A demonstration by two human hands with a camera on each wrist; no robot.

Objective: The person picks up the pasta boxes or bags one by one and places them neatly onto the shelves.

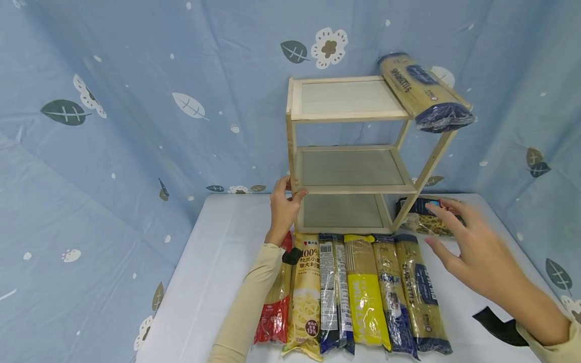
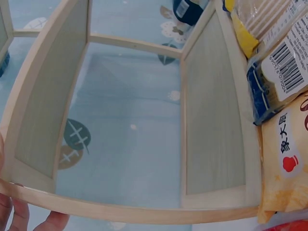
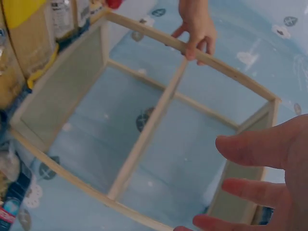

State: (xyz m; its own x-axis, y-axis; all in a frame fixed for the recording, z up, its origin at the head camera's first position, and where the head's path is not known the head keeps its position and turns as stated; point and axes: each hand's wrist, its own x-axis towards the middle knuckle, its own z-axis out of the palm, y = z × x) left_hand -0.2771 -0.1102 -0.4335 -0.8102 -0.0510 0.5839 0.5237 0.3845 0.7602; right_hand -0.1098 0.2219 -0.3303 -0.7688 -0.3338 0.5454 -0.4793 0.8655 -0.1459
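Observation:
A three-tier wooden shelf [image 1: 354, 189] stands at the back of the table in the head view. My left hand [image 1: 283, 209] grips its left upright near the middle tier, thumb in front; the right wrist view also shows this left hand [image 3: 198, 33] on the frame. Over the right side of the table, my right hand [image 1: 485, 254] hovers with fingers spread, holding nothing. It is nearest to a dark pasta bag [image 1: 426, 219] lying beside the shelf's right leg. A spaghetti pack [image 1: 419, 85] lies on the right end of the top tier, its blue end overhanging the front.
Several pasta packs lie side by side in front of the shelf, among them a red pack [image 1: 274, 317], a cream-yellow pack [image 1: 306, 287], a bright yellow pack [image 1: 366, 302] and a blue-ended spaghetti pack [image 1: 417, 292]. A patterned blue curtain [image 1: 245, 75] hangs behind and around the white table [image 1: 195, 297].

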